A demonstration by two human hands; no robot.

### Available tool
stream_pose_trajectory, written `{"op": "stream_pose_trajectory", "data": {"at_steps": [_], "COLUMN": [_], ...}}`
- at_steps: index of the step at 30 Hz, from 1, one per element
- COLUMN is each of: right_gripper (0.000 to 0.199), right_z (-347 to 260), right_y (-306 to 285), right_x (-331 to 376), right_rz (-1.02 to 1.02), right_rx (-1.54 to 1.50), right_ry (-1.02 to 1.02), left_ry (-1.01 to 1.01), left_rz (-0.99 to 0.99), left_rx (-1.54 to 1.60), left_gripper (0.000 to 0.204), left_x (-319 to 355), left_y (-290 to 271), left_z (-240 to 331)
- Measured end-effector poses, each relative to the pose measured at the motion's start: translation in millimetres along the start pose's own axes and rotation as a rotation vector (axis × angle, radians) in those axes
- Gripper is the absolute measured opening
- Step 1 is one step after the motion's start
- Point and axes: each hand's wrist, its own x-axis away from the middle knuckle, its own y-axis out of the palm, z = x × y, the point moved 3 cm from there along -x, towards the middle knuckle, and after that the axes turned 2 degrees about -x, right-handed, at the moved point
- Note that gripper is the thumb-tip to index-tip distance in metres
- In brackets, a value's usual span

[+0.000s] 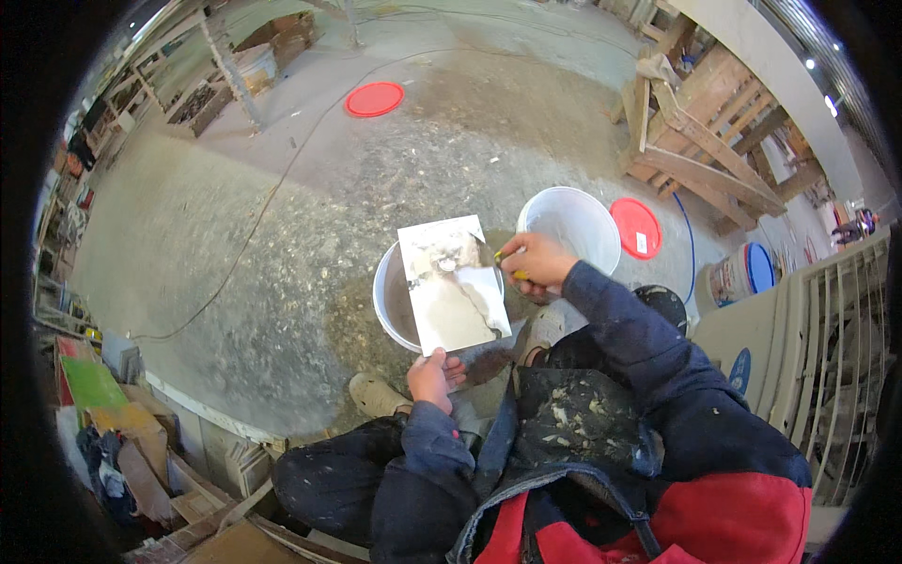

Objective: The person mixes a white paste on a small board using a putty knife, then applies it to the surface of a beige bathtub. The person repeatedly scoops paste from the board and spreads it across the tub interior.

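My left hand point(435, 379) grips the near edge of a white rectangular board point(445, 320), its thumb on top. The board lies tilted over a white bucket point(381, 299) and covers most of its opening. Greyish paste point(453, 256) is smeared across the board's far half, and a thin dark line runs down toward its near right corner. Above the board's right edge, my right hand point(541, 263) is closed round a tool with a yellow handle point(520, 274). Its working end is blurred against the paste, so I cannot make out the exact kind.
A second white bucket point(573, 218) stands just beyond my right hand, with a red lid point(636, 228) beside it. Another red lid point(374, 99) lies farther off. A wooden frame point(705, 132) stands at far right, a slatted casing point(817, 338) nearer. A cable point(272, 193) crosses the floor.
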Motion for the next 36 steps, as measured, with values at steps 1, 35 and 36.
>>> {"op": "stream_pose_trajectory", "data": {"at_steps": [1,35,36], "right_gripper": [0.029,0.031,0.03], "right_z": [-18.3,1.3,6.7], "right_y": [-8.8,65.0,73.3], "right_x": [-2.8,-10.0,9.0], "right_rz": [0.056,0.271,0.198], "right_rx": [0.252,1.04,1.006], "right_ry": [-0.201,-0.435,-0.477], "left_ry": [-0.005,0.035,0.041], "left_rz": [0.007,0.009,0.014], "left_rx": [0.002,0.059,0.066], "left_gripper": [0.02,0.018,0.018], "left_x": [-0.2,-6.5,-6.5], "left_y": [-0.9,5.7,2.6], "left_z": [-3.3,-8.7,-6.1]}}
